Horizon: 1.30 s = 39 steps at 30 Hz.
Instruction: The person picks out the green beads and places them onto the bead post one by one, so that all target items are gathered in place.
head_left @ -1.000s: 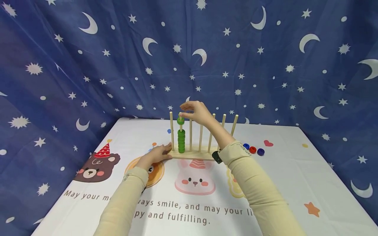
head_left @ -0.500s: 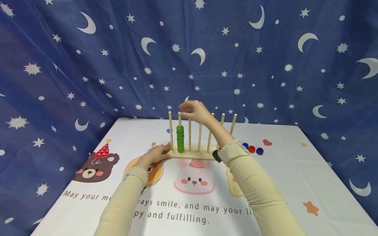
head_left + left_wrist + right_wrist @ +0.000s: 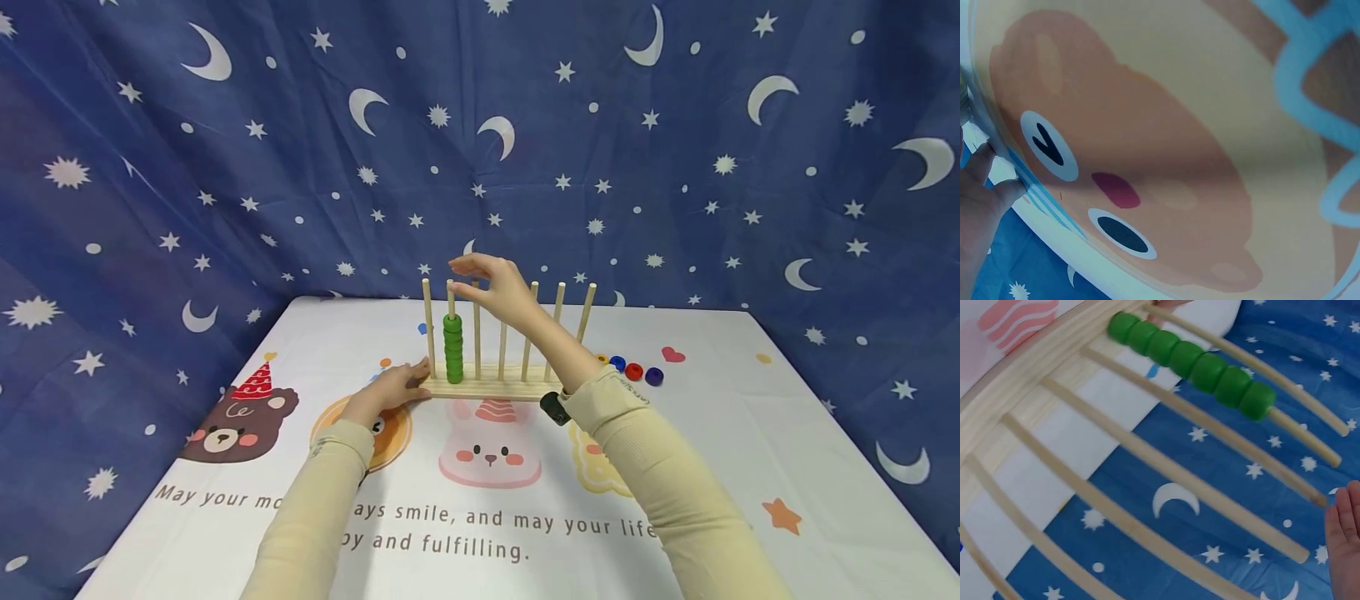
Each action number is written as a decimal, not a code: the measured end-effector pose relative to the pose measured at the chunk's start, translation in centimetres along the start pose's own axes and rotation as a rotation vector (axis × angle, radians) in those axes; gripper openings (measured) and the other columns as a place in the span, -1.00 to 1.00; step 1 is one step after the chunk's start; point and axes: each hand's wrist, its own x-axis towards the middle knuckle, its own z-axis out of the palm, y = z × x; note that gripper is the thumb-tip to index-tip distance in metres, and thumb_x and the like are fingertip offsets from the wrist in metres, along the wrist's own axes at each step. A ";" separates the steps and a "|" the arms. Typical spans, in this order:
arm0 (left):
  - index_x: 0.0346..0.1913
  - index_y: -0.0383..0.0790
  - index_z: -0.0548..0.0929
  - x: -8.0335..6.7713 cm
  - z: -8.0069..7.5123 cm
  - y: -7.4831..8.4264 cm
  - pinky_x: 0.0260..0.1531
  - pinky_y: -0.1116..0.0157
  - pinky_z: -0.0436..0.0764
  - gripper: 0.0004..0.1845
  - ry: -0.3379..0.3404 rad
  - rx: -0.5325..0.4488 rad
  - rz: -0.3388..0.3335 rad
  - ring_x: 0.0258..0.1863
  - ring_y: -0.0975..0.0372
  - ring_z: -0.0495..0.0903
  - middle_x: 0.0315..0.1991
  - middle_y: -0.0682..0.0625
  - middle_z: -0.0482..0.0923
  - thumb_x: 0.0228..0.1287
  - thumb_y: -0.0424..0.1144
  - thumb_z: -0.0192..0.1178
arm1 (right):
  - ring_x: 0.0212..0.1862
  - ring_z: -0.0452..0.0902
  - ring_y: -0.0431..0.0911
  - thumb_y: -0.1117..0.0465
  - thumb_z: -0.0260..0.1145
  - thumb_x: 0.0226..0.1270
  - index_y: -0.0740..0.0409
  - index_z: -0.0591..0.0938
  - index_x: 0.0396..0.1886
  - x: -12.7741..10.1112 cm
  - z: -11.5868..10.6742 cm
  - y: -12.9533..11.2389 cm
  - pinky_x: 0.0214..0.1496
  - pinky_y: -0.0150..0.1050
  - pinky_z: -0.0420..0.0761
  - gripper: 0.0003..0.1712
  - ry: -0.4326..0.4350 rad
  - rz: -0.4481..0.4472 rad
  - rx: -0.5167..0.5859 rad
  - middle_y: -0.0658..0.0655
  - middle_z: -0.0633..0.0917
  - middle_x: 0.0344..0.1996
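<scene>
On the second peg from the left of the wooden rack (image 3: 491,383), the green rings (image 3: 453,350) now make one full stack; a second ago the top ring was only at the peg tip, under my fingers, and it has since slid down onto the others. My right hand (image 3: 498,287) stays above the peg tops with its fingers loosely spread and holding nothing, so I judge the ring is released and this peg is finished for the green colour. In the right wrist view the stack (image 3: 1191,362) sits close together near the base. My left hand (image 3: 397,388) has not moved: it rests flat against the left end of the rack. The blue, red and dark rings (image 3: 634,372) lie on the table (image 3: 750,433), right of the rack.
</scene>
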 end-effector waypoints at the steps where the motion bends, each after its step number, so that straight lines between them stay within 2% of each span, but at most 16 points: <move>1: 0.25 -0.23 0.26 0.0 0.0 0.0 0.24 -0.04 0.11 -0.39 0.001 -0.007 -0.002 0.28 -0.16 0.06 0.34 -0.09 0.05 0.18 -0.05 0.08 | 0.09 0.46 -0.08 0.11 0.25 0.14 0.15 0.52 -0.01 -0.1 0.0 -0.2 0.15 -0.21 0.44 -0.59 0.006 -0.007 -0.006 0.16 0.57 0.01; 4: 0.26 -0.23 0.25 0.0 0.1 0.0 0.25 -0.04 0.11 -0.39 0.003 -0.025 -0.009 0.28 -0.16 0.05 0.33 -0.11 0.06 0.18 -0.05 0.08 | 0.07 0.47 -0.08 0.12 0.25 0.13 0.15 0.53 -0.02 -0.6 -0.2 -0.5 0.14 -0.27 0.45 -0.60 0.025 -0.015 -0.031 0.14 0.58 -0.01; 8: 0.27 -0.23 0.23 0.0 0.0 0.0 0.23 -0.05 0.13 -0.37 -0.001 0.001 0.001 0.28 -0.16 0.06 0.33 -0.11 0.05 0.18 -0.05 0.08 | 0.05 0.48 -0.09 0.13 0.25 0.13 0.16 0.54 -0.05 -1.5 -0.5 -0.4 0.13 -0.33 0.45 -0.62 0.052 -0.020 -0.042 0.12 0.60 -0.05; 18: 0.26 -0.24 0.22 -0.1 -0.2 -0.3 0.24 -0.05 0.11 -0.37 -0.003 0.023 0.017 0.28 -0.16 0.06 0.35 -0.08 0.01 0.19 -0.03 0.06 | -0.03 0.53 -0.09 0.19 0.24 0.15 0.18 0.57 -0.11 -4.2 -1.0 0.1 0.08 -0.27 0.49 -0.70 0.154 -0.069 -0.036 0.12 0.63 -0.12; 25: 0.27 -0.25 0.21 -0.2 0.0 0.0 0.23 -0.07 0.10 -0.38 -0.015 0.001 0.021 0.28 -0.18 0.04 0.35 -0.10 0.00 0.20 -0.05 0.05 | -0.01 0.50 -0.05 0.25 0.22 0.16 0.23 0.57 -0.12 -6.7 -2.3 0.6 0.13 -0.20 0.45 -0.72 0.198 -0.012 0.024 0.17 0.62 -0.12; 28: 0.28 -0.25 0.21 -0.2 0.2 0.1 0.22 -0.07 0.12 -0.37 -0.026 0.018 0.028 0.27 -0.18 0.05 0.35 -0.11 0.00 0.20 -0.04 0.05 | -0.02 0.50 0.01 0.30 0.21 0.16 0.30 0.56 -0.13 -8.0 -3.1 -0.2 0.15 -0.16 0.43 -0.73 0.195 0.035 0.065 0.24 0.61 -0.13; 33: 0.29 -0.22 0.18 -0.1 0.4 -0.2 0.23 -0.06 0.12 -0.36 -0.031 0.024 0.017 0.28 -0.16 0.05 0.35 -0.09 0.00 0.20 -0.03 0.04 | -0.04 0.49 0.08 0.35 0.20 0.16 0.38 0.54 -0.14 -9.5 -4.4 -1.7 0.12 -0.10 0.45 -0.73 0.186 0.056 0.054 0.31 0.60 -0.15; 39: 0.28 -0.26 0.20 0.0 0.0 -0.3 0.23 -0.07 0.11 -0.37 -0.024 0.007 0.031 0.28 -0.19 0.04 0.35 -0.13 0.00 0.21 -0.05 0.05 | -0.06 0.51 0.06 0.36 0.20 0.15 0.39 0.54 -0.15 -10.8 -5.5 -1.1 0.09 -0.10 0.46 -0.74 0.208 0.089 0.000 0.30 0.61 -0.16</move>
